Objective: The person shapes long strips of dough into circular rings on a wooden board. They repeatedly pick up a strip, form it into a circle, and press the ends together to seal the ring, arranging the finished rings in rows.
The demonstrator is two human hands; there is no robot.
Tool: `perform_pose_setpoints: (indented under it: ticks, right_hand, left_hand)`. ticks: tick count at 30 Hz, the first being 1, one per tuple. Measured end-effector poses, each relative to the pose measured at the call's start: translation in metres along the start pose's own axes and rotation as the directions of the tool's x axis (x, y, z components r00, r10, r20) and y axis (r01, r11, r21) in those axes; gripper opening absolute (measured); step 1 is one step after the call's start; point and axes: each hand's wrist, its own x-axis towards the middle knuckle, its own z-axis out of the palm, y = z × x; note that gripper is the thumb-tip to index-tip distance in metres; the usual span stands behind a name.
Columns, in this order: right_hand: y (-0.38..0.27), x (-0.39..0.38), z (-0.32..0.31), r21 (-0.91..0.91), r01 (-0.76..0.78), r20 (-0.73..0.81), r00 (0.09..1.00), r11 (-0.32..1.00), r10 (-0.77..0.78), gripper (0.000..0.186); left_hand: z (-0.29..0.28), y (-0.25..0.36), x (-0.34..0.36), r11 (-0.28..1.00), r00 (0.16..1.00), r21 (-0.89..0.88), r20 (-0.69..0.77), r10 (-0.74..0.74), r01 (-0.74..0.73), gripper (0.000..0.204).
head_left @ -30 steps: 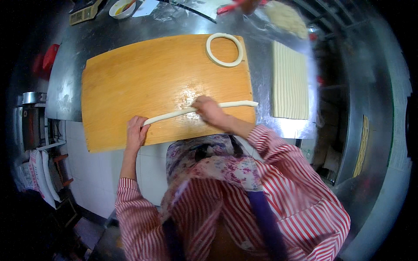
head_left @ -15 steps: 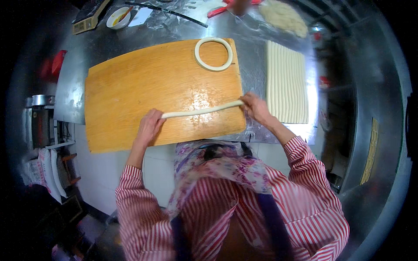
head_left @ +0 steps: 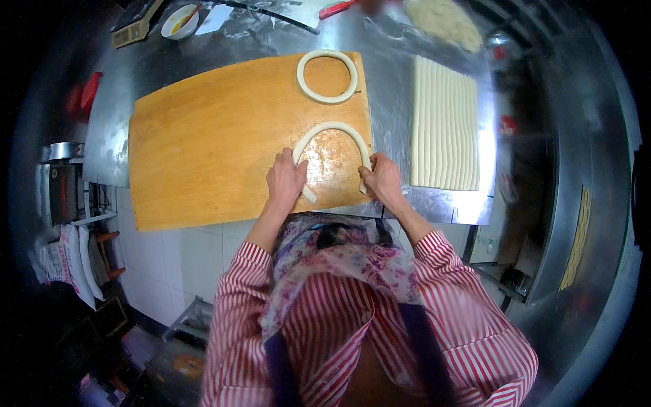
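A pale dough rope (head_left: pixel 333 126) lies bent in an arch on the wooden board (head_left: pixel 210 142), its two ends toward me. My left hand (head_left: pixel 286 178) grips the left leg of the arch, and a short tail sticks out below the fingers. On the other side my right hand (head_left: pixel 382 178) pinches the right leg close to its end, by the board's right edge. Beyond the arch, at the far right of the board, rests a closed dough ring (head_left: pixel 327 100). It touches neither hand.
Right of the board, a block of dough strips (head_left: pixel 444 122) lies side by side on the metal table (head_left: pixel 390 81). A large dough lump (head_left: pixel 444 24) sits at the far right. Farther left are a white bowl (head_left: pixel 180 23) with a utensil, a scale (head_left: pixel 135 27) and a dark rod (head_left: pixel 278 15).
The dough rope, stretched nearly straight between my hands before, is now curved into an arch. My left hand has moved right, and the two hands are closer together.
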Motion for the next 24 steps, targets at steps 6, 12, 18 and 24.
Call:
perform_pose_setpoints:
  ticks: [6,12,18,24]
  right_hand:
    - [-0.008,-0.005,-0.014,-0.022,-0.060,0.051,0.997,0.998,0.061,0.039]
    - [-0.036,0.019,-0.010,-0.161,0.201,-0.120,0.968,0.966,-0.221,0.037]
    - [-0.025,0.065,0.004,-0.146,0.196,-0.151,0.964,0.970,-0.218,0.029]
    - [-0.005,0.027,-0.040,-0.044,0.613,0.225,0.776,0.789,-0.590,0.030]
  left_hand:
    - [0.011,-0.008,0.012,0.985,0.996,-0.150,0.020,-0.087,0.089,0.034]
    - [-0.023,-0.016,-0.008,0.827,0.832,-0.097,-0.034,0.554,-0.554,0.027]
    - [-0.019,-0.018,-0.003,0.581,0.507,-0.187,0.328,0.797,-0.792,0.028]
    - [-0.004,-0.017,-0.004,0.580,0.517,-0.286,0.268,0.813,-0.763,0.022]
